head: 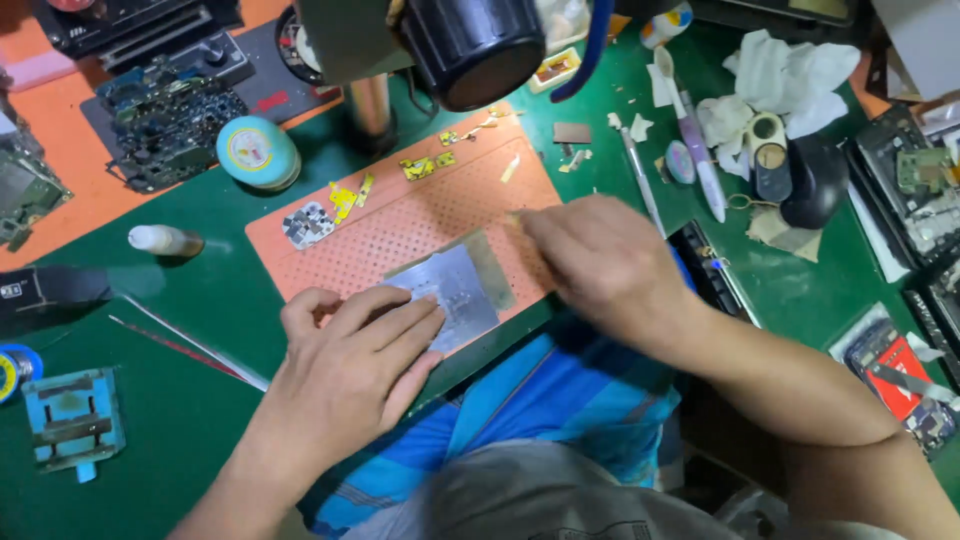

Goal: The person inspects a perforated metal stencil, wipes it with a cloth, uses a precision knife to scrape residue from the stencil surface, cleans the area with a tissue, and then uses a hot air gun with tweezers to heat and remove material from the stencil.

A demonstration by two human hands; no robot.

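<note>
— Where's the thin square metal stencil plate (455, 292)?
— Centre frame, on the perforated orange rubber mat (400, 225).
— Hands?
— Left hand (355, 365) presses it flat, fingers extended; right hand (600, 255) blurred, grip unclear.

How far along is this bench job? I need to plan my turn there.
Done: yellow tape bits lie peeled on the orange mat. In hand: left hand pins the metal stencil; right hand works its edge, motion-blurred. Left: circuit board sits apart, untouched.

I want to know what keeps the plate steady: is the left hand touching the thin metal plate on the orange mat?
Touching. The head view shows the left hand with fingers lying flat on the metal plate.
</note>
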